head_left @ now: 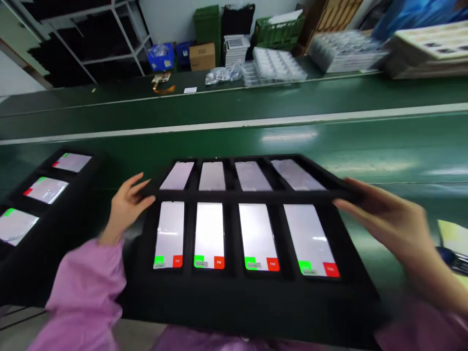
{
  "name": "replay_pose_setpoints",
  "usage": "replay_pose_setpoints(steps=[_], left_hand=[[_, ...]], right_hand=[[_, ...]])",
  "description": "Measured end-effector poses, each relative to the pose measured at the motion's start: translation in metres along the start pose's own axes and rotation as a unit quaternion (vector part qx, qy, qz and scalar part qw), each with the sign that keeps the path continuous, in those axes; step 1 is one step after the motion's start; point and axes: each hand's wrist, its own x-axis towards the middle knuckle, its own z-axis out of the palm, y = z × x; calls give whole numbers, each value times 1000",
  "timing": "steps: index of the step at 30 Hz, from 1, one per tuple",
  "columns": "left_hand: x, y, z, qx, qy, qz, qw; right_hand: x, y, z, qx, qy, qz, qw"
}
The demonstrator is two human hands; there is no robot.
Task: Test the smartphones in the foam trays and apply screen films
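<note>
A black tray [234, 193] with several phones or screen panels in its slots is held up by its edges, above and behind another black tray [234, 304]. My left hand [126, 204] pinches the upper tray's left corner between thumb and fingers. At its right corner, my right hand [389, 217] grips with the thumb below and fingers on top. In the lower tray lie several phones [209, 234] with lit white screens, each showing a green and a red box at its near end. The panels in the upper tray [213, 176] look dimmer.
Another black tray with lit phones [46, 189] lies at the left. Yellow paper [453, 236] and a dark tool are at the right edge. Across the green bench [234, 109] stand clear plastic trays [280, 63], a cardboard box [202, 56] and crates.
</note>
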Motion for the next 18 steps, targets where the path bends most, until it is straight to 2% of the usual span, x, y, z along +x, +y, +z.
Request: replay_pose_setpoints(steps=[2, 3, 5, 7, 9, 11, 12, 13, 15, 18], left_hand=[[54, 9, 16, -1, -21, 10, 1000], [72, 16, 21, 4, -29, 17, 999], [88, 34, 30, 22, -38, 35, 998], [80, 60, 40, 43, -50, 65, 996], [59, 92, 56, 65, -97, 118, 986], [37, 124, 81, 112, -229, 245, 936], [28, 137, 96, 131, -287, 281, 907], [21, 148, 111, 154, -320, 309, 882], [11, 160, 140, 203, -330, 333, 860], [1, 160, 164, 254, -277, 334, 864]], right_hand=[[35, 13, 14, 1, 18, 10, 1000], [48, 16, 19, 2, 16, 9, 1000], [60, 13, 23, -4, 5, -1, 1000], [54, 1, 20, -22, -19, -20, 999], [39, -16, 16, -49, -64, -48, 996], [25, -33, 13, -80, -119, -72, 987], [21, -39, 13, -96, -142, -79, 982], [19, -44, 14, -112, -159, -82, 977], [19, -49, 15, -137, -182, -84, 970], [24, -52, 18, -155, -201, -84, 964]])
